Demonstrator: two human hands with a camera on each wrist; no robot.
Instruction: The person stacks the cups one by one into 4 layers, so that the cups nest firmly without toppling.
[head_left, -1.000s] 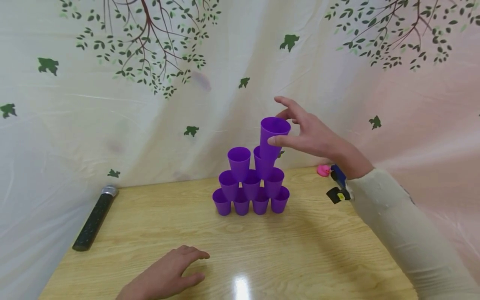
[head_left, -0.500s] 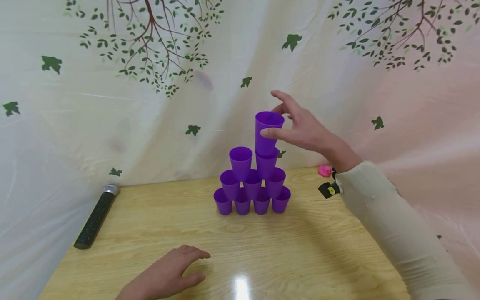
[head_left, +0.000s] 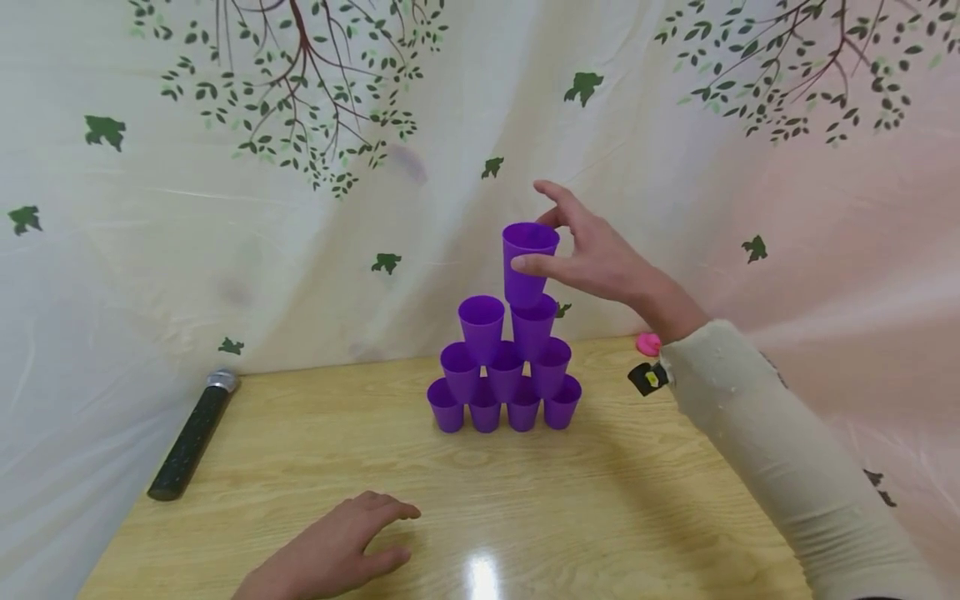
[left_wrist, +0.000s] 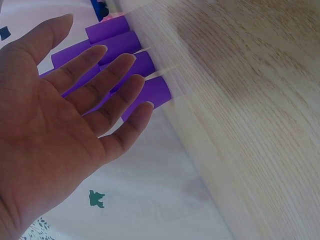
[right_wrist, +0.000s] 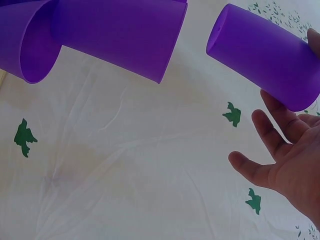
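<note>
My right hand (head_left: 600, 254) pinches a purple plastic cup (head_left: 525, 279) between thumb and fingers, its mouth facing up. The cup is above the top tier of a pyramid of like cups (head_left: 504, 371), more over the right top cup (head_left: 533, 329) than the left top cup (head_left: 482, 325). A gap shows between the held cup (right_wrist: 262, 55) and the nearest stacked cup (right_wrist: 120, 35) in the right wrist view. Four cups form the bottom row, so several support the tiers above. Low in the head view, my left hand (head_left: 337, 542) is held over the table with relaxed fingers, holding nothing.
A black microphone (head_left: 191, 442) with a silver head lies at the table's left side. By the right sleeve, a pink toy (head_left: 647, 343) sits at the back edge of the wooden table (head_left: 360, 450). A white cloth (head_left: 300, 275) with printed leaves hangs behind.
My right hand has carried the cup leftward and slightly up, from the right side of the pyramid to above its top tier. The left hand has stayed in place.
</note>
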